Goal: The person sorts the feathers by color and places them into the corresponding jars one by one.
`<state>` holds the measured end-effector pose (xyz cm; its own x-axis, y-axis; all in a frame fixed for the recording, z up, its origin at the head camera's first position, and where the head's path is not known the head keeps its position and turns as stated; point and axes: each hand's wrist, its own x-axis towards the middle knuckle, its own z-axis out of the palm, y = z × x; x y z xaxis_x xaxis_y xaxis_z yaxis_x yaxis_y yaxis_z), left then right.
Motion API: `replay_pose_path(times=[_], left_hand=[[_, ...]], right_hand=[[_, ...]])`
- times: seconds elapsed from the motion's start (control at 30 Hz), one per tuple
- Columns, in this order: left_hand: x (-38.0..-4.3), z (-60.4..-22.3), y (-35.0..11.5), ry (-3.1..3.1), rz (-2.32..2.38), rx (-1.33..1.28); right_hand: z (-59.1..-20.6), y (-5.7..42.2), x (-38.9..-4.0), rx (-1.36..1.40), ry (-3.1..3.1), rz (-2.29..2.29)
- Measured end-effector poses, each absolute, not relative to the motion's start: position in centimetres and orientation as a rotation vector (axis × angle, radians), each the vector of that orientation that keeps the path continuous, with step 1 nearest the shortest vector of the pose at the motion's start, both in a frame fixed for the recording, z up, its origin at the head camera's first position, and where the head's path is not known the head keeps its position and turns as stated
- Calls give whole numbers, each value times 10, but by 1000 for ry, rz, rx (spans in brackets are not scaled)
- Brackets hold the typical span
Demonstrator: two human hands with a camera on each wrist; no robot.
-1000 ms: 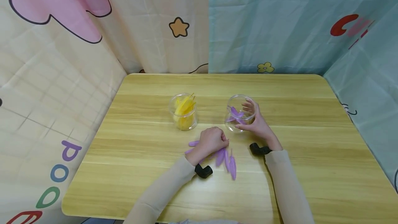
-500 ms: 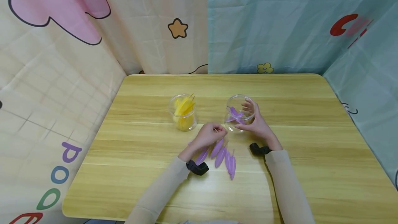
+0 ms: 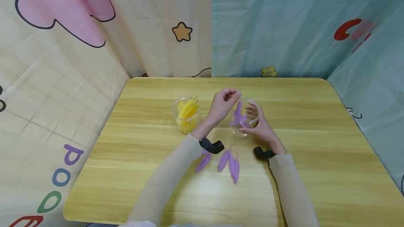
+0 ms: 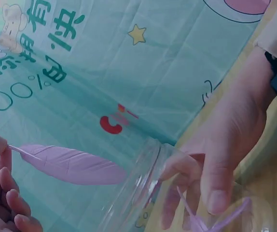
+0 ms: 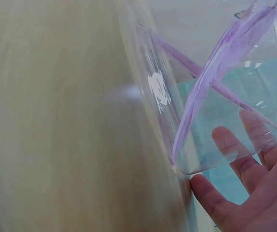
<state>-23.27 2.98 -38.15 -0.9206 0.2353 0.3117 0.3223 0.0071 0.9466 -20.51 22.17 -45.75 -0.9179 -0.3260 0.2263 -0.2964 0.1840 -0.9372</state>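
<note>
My left hand (image 3: pixel 222 105) pinches a purple feather (image 4: pixel 71 164) by its bare quill, with the vane hanging tip down at the mouth of a clear plastic jar (image 3: pixel 236 131). Several purple feathers (image 5: pixel 215 67) lie crossed inside that jar. Fingers and thumb of my right hand (image 3: pixel 263 126) curl round the jar's right side, seen through its wall in the right wrist view (image 5: pixel 259 188). On the table in front, several loose purple feathers (image 3: pixel 224 160) are spread, some partly hidden below the left wrist.
To the left stands a second clear jar (image 3: pixel 186 119) filled with yellow feathers (image 3: pixel 188 108), close beside the left forearm. A light wooden table (image 3: pixel 315 122) bears everything, with printed curtains (image 3: pixel 268 27) behind it and at both sides. Each wrist wears a black camera (image 3: pixel 212 146).
The left hand has risen from the loose feathers and gone forward and right to the jar's mouth, carrying one purple feather. The right hand and jar have stayed in place.
</note>
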Motion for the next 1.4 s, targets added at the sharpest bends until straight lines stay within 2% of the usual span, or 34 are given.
replay_pose_path(times=[0.23, 0.43, 0.83, 1.13, 1.4], left_hand=[[-253, -385, 49, -2113, -2012, -497], [-254, -401, 51, -2189, -1961, -451], [-211, -425, 14, -2234, -1903, -507], [-194, -458, -3, -2721, -1779, -438], [-180, -469, -2, -3061, -1247, -589]], right_hand=[[-458, 220, -201, -613, 2402, -1883], [-456, 221, -203, -619, 2420, -1870], [-456, 220, -205, -642, 2434, -1870], [-457, 221, -206, -669, 2438, -1871], [-458, 220, -205, -686, 2413, -1894]])
